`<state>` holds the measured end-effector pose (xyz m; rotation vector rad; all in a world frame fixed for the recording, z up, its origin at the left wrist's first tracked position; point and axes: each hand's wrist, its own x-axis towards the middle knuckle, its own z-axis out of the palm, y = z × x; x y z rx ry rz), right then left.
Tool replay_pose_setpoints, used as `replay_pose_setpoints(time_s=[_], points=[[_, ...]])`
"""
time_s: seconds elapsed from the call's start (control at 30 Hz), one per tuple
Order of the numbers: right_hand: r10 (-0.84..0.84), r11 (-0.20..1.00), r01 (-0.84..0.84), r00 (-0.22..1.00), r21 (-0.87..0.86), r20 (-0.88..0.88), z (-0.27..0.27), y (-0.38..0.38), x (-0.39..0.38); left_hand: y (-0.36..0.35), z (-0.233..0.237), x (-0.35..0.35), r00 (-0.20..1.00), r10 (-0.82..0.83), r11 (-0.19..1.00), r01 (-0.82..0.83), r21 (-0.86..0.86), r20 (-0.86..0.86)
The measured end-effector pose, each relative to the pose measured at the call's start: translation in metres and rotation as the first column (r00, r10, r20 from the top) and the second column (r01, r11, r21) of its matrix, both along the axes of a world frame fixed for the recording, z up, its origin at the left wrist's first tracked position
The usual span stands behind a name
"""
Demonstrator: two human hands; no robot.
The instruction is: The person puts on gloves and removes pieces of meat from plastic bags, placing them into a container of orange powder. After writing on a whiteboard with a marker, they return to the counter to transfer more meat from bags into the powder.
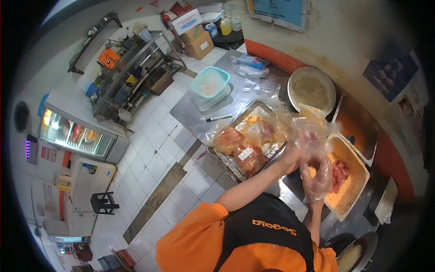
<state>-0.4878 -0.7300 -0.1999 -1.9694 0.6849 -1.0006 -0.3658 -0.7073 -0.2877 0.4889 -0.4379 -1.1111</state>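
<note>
My left hand (294, 153) and my right hand (317, 176) are close together over the steel counter, both in thin clear plastic gloves. Between them they grip a crumpled clear plastic bag (304, 129) that has some pinkish meat inside. Just right of the hands is a rectangular tub of orange breading (351, 199) with raw meat pieces (339, 174) lying on it. To the left is a foil-lined metal tray (253, 111) carrying bagged marinated meat (229, 139), one bag (249, 158) bearing a white label.
A teal lidded tub (209, 86) and a marker pen (219, 118) lie on the steel counter (190, 113). Behind are a round pan of flour (311, 88) and a metal tray (360, 129). A pan (358, 254) sits near right. Tiled floor, shelving and a display fridge (77, 133) are to the left.
</note>
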Motion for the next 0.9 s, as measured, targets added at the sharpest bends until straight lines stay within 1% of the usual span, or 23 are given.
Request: replay_pose_setpoints(time_s=[0.03, 0.1, 0.13, 0.2, 0.27, 0.33, 0.37, 0.4, 0.47, 0.5, 0.6, 0.63, 0.7, 0.73, 0.77, 0.83, 0.87, 0.9], points=[[0.006, 1.0, -0.005, 1.0, 0.008, -0.015, 0.016, 0.002, 0.002, 0.002, 0.005, 0.001, 0.993, -0.095, 0.995, 0.094, -0.015, -0.076], [0.055, 0.987, -0.064, 0.996, -0.15, -0.064, 0.006, -0.007, 0.006, 0.007, 0.011, -0.002, 0.974, -0.218, 0.975, 0.22, 0.023, -0.07], [0.06, 0.971, -0.082, 0.993, -0.224, -0.103, -0.003, -0.013, 0.004, 0.008, 0.012, -0.004, 0.972, -0.229, 0.97, 0.232, 0.071, -0.048], [0.093, 0.961, -0.131, 0.983, -0.245, -0.161, -0.022, -0.021, 0.002, 0.008, 0.015, -0.005, 0.961, -0.276, 0.949, 0.274, 0.157, -0.008], [0.031, 0.952, -0.089, 0.98, -0.292, -0.197, -0.029, -0.016, 0.001, 0.013, 0.039, -0.005, 0.969, -0.195, 0.977, 0.179, 0.113, 0.154], [0.105, 0.985, -0.124, 0.982, -0.117, -0.157, -0.025, -0.018, 0.003, 0.006, 0.026, -0.001, 0.998, -0.045, 0.977, 0.034, 0.21, 0.048], [0.145, 0.988, -0.15, 0.981, -0.028, -0.127, -0.024, -0.018, 0.003, 0.009, 0.029, 0.001, 0.997, -0.075, 0.976, 0.075, 0.206, -0.01], [0.136, 0.99, -0.131, 0.979, 0.044, -0.15, -0.022, -0.016, 0.003, 0.014, 0.032, 0.003, 0.993, -0.099, 0.973, 0.111, 0.203, -0.067], [0.138, 0.977, -0.104, 0.974, 0.185, -0.181, -0.019, -0.013, 0.006, 0.018, 0.023, 0.004, 0.936, -0.252, 0.964, 0.264, 0.015, -0.244], [0.101, 0.975, -0.068, 0.983, 0.211, -0.151, -0.026, -0.01, 0.009, 0.02, 0.02, 0.005, 0.889, -0.324, 0.946, 0.314, -0.083, -0.323], [0.133, 0.977, -0.116, 0.988, 0.18, -0.081, -0.032, -0.009, 0.012, 0.022, 0.02, 0.01, 0.905, -0.282, 0.951, 0.309, 0.036, -0.318], [0.176, 0.982, -0.17, 0.982, 0.084, -0.072, -0.044, -0.012, 0.015, 0.018, 0.021, 0.009, 0.956, -0.218, 0.968, 0.237, 0.078, -0.196], [0.233, 0.972, -0.224, 0.959, 0.073, -0.164, -0.036, -0.015, 0.014, 0.007, -0.005, 0.012, 0.997, -0.082, 0.974, 0.079, 0.213, 0.003], [0.272, 0.962, -0.263, 0.94, 0.071, -0.206, -0.034, -0.013, 0.014, 0.007, -0.02, 0.011, 0.994, -0.009, 0.963, -0.021, 0.268, 0.111], [0.241, 0.97, -0.242, 0.954, 0.017, -0.181, -0.035, -0.011, 0.016, 0.012, 0.006, 0.002, 0.999, 0.037, 0.957, -0.026, 0.289, -0.032], [0.199, 0.974, -0.209, 0.973, -0.087, -0.116, -0.038, -0.007, 0.021, 0.014, 0.006, 0.008, 0.953, -0.158, 0.977, 0.189, 0.101, -0.26], [0.216, 0.973, -0.225, 0.966, -0.055, -0.14, -0.039, -0.007, 0.021, 0.017, 0.005, 0.012, 0.9, -0.258, 0.963, 0.271, -0.013, -0.352], [0.237, 0.969, -0.244, 0.957, -0.023, -0.164, -0.04, -0.008, 0.019, 0.02, 0.006, 0.013, 0.897, -0.296, 0.95, 0.311, -0.008, -0.329]])
